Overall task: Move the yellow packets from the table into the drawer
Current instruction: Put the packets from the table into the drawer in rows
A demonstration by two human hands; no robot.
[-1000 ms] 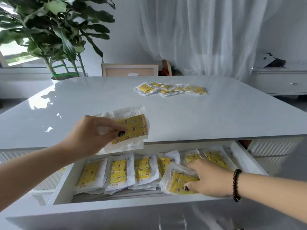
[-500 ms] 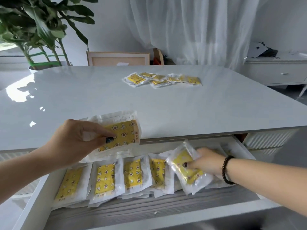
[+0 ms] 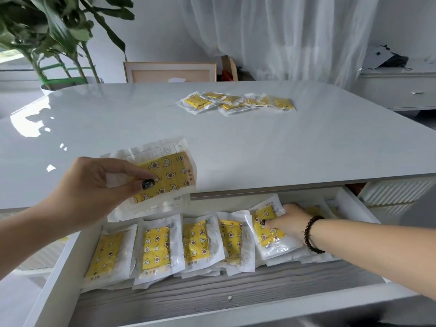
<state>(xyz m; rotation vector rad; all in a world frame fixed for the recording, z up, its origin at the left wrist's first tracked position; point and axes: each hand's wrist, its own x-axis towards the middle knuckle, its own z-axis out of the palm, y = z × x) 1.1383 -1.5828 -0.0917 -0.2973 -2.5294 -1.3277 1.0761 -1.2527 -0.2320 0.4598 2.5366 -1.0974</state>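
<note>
My left hand point(image 3: 94, 192) pinches a small stack of yellow packets point(image 3: 165, 175) above the table's near edge, over the open drawer point(image 3: 54, 267). Inside the drawer, a row of yellow packets point(image 3: 155, 246) leans side by side. My right hand point(image 3: 290, 223), with a dark bead bracelet at the wrist, holds a yellow packet point(image 3: 269, 230) at the right end of that row, thumb on its face. Several more yellow packets point(image 3: 236, 102) lie in a loose cluster on the far part of the white table point(image 3: 283, 149).
The drawer has white walls and a grey wood-grain floor point(image 3: 212, 296), bare along its front. A potted plant point(image 3: 47, 38) stands beyond the table's far left corner. A framed board point(image 3: 169, 72) leans behind the table, and a white cabinet point(image 3: 401, 90) stands at the right.
My right hand has carried its packet from the drawer's front to the right end of the row and laid it against the others. The left hand has kept its stack nearly still.
</note>
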